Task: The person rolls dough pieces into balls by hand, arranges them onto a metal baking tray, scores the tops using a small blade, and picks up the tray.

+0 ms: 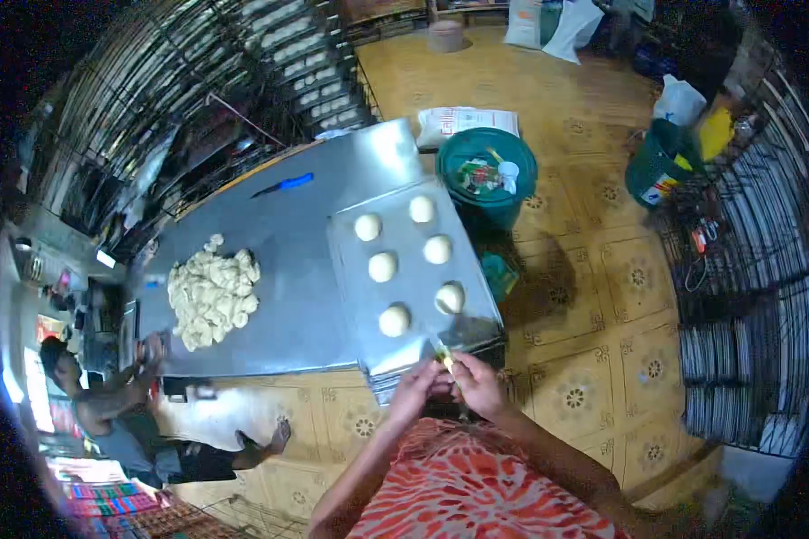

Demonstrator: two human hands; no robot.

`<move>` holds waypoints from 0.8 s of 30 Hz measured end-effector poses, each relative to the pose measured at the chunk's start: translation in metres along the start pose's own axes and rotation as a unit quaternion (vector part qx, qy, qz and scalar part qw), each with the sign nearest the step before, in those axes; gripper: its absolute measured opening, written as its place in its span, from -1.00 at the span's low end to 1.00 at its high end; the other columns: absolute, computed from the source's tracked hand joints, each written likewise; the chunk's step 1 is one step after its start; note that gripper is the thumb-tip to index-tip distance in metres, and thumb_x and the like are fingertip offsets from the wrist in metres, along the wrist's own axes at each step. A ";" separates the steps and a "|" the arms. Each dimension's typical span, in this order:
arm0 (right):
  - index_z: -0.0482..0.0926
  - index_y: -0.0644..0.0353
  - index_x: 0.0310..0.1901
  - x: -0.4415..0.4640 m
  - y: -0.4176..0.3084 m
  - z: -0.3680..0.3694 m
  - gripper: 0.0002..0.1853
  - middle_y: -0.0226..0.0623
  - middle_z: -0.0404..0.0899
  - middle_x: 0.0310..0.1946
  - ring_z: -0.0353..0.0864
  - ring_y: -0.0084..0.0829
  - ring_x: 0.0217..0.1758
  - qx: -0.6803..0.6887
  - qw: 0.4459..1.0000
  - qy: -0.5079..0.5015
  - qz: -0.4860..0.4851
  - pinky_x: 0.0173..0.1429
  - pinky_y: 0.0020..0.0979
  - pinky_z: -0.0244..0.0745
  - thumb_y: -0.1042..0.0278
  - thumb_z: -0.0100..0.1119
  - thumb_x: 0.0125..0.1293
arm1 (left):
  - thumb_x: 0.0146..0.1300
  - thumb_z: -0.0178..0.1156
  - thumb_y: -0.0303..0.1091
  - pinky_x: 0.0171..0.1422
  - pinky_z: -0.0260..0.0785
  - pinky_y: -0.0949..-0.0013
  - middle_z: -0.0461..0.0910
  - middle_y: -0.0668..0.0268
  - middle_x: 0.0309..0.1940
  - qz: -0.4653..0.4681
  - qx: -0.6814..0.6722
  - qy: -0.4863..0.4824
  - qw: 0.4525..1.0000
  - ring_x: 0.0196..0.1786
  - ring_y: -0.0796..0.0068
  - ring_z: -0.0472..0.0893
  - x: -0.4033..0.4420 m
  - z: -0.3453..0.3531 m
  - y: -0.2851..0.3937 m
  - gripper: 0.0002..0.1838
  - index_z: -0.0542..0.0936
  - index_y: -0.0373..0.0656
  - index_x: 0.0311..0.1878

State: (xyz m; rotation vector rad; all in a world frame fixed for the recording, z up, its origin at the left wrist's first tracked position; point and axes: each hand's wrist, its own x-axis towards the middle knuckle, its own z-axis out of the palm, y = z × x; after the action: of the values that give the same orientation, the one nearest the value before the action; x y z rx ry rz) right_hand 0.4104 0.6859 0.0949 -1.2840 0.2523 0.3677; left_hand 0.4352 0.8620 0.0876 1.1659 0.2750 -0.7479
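Note:
My right hand (pixel 479 386) is closed around a thin tool with a yellowish handle (pixel 446 360); its narrow, blade-like end points toward the tray. My left hand (pixel 415 388) is close beside it with curled fingers, and whatever they grip is hidden. Both hands are over the near edge of a metal tray (pixel 413 269). Several round dough balls sit apart in two rows on it. The nearest right dough ball (pixel 449 298) shows a dark line or shadow on its side, while the nearest left dough ball (pixel 394 321) looks smooth.
A pile of dough pieces (pixel 211 296) and a blue-handled knife (pixel 288 184) lie on the metal table (pixel 301 323). A green bin (pixel 503 214) stands right of the tray. Another person (pixel 126 418) is at the table's left end. Racks line both sides.

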 end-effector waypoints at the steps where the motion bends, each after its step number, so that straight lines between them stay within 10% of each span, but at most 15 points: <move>1: 0.36 0.27 0.46 0.009 0.011 0.009 -0.56 -0.17 0.69 -0.02 0.67 -0.45 -0.11 0.029 0.994 -0.024 -0.102 -0.02 -0.43 0.62 0.27 -0.04 0.69 | 0.57 0.18 -0.08 0.18 0.55 0.27 0.72 0.21 0.04 0.013 0.080 0.080 0.993 0.02 0.40 0.70 -0.010 0.012 0.013 -0.55 0.61 -0.25 0.27; 4: 0.51 0.30 0.24 0.045 0.030 0.025 -0.72 -0.16 0.67 0.13 0.64 -0.37 0.21 0.210 0.936 -0.227 -0.169 0.39 -0.34 0.45 0.43 -0.01 0.63 | 0.52 0.18 -0.19 0.18 0.52 0.28 0.70 0.20 -0.07 0.051 0.069 0.052 0.995 0.02 0.41 0.65 0.006 -0.016 -0.004 -0.64 0.64 -0.24 0.20; 5: 0.46 0.30 0.33 0.044 0.024 0.041 -0.64 -0.12 0.67 0.14 0.65 -0.32 0.19 0.047 0.964 -0.106 -0.240 0.36 -0.27 0.48 0.33 -0.03 0.64 | 0.50 0.17 -0.22 0.18 0.51 0.28 0.68 0.19 -0.13 0.053 -0.042 -0.021 0.997 0.01 0.40 0.63 0.024 -0.056 -0.036 -0.67 0.65 -0.23 0.16; 6: 0.42 0.29 0.42 0.042 0.018 0.057 -0.56 -0.07 0.67 0.15 0.66 -0.26 0.17 -0.125 0.955 0.032 -0.266 0.33 -0.21 0.51 0.24 -0.06 0.66 | 0.59 0.05 -0.13 0.19 0.51 0.26 0.65 0.24 -0.03 0.153 0.174 0.046 0.972 0.05 0.41 0.61 0.020 -0.083 -0.029 -0.63 0.59 -0.18 0.20; 8: 0.43 0.19 0.43 0.057 -0.007 0.062 -0.50 0.09 0.69 0.00 0.73 -0.01 0.05 -0.262 0.954 0.008 -0.142 0.24 -0.08 0.58 0.18 0.06 0.57 | 0.65 -0.02 0.03 0.12 0.54 0.24 0.62 0.28 -0.05 0.262 0.111 0.023 0.958 -0.04 0.42 0.61 0.027 -0.126 0.019 -0.58 0.51 -0.11 0.24; 10: 0.44 0.21 0.41 0.094 -0.001 0.080 -0.47 0.10 0.69 -0.08 0.74 0.09 -0.04 -0.277 0.930 0.069 -0.232 0.19 -0.03 0.61 0.17 0.13 0.50 | 0.56 0.10 0.09 -0.08 0.55 0.34 0.59 0.35 -0.29 0.164 -0.084 0.223 0.957 -0.22 0.42 0.62 0.032 -0.194 0.051 -0.58 0.56 -0.07 0.14; 14: 0.43 0.29 0.38 0.178 0.004 0.126 -0.47 0.12 0.66 -0.01 0.70 0.08 0.06 -0.302 0.924 0.056 -0.229 0.25 -0.02 0.57 0.18 0.13 0.48 | 0.55 0.13 -0.03 -0.20 0.54 0.37 0.57 0.39 -0.23 0.084 -0.032 0.210 0.974 -0.23 0.52 0.58 0.039 -0.290 0.114 -0.63 0.52 -0.09 0.17; 16: 0.42 0.32 0.38 0.227 0.019 0.154 -0.47 0.15 0.60 0.11 0.64 0.09 0.18 -0.412 0.855 0.035 -0.313 0.28 -0.02 0.55 0.19 0.11 0.49 | 0.53 0.16 -0.15 -0.29 0.50 0.43 0.59 0.37 -0.24 0.183 0.267 0.188 0.927 -0.30 0.50 0.58 0.076 -0.352 0.113 -0.68 0.52 -0.12 0.18; 20: 0.40 0.27 0.41 0.294 -0.024 0.217 -0.48 0.07 0.53 0.27 0.54 0.08 0.32 -0.358 0.925 0.012 -0.126 0.40 0.00 0.47 0.24 0.09 0.51 | 0.59 0.08 -0.24 -0.18 0.55 0.34 0.62 0.14 0.03 0.029 0.137 0.094 0.986 -0.17 0.39 0.61 0.119 -0.408 0.146 -0.51 0.40 -0.16 0.50; 21: 0.40 0.27 0.41 0.316 -0.022 0.230 -0.48 0.07 0.53 0.27 0.54 0.08 0.32 -0.361 0.925 0.015 -0.123 0.40 0.00 0.47 0.24 0.09 0.51 | 0.61 0.07 -0.23 0.13 0.57 0.24 0.57 0.03 0.24 -0.088 0.185 0.102 0.973 0.08 0.25 0.62 0.120 -0.402 0.171 -0.44 0.32 -0.15 0.58; 24: 0.40 0.44 0.37 0.410 -0.013 0.271 -0.39 0.19 0.48 0.31 0.52 0.14 0.35 -0.435 0.858 0.097 -0.256 0.45 0.01 0.44 0.15 0.15 0.45 | 0.62 0.09 -0.19 0.38 0.42 0.18 0.51 0.01 0.36 -0.023 0.309 0.062 0.949 0.27 0.15 0.55 0.144 -0.432 0.166 -0.42 0.29 -0.20 0.58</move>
State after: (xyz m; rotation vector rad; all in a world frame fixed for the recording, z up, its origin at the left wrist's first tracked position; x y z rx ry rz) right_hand 0.7854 0.9955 0.0220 -2.2188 -0.1257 -0.1482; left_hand 0.7258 1.2277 -0.0420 1.8104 0.1734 -0.8312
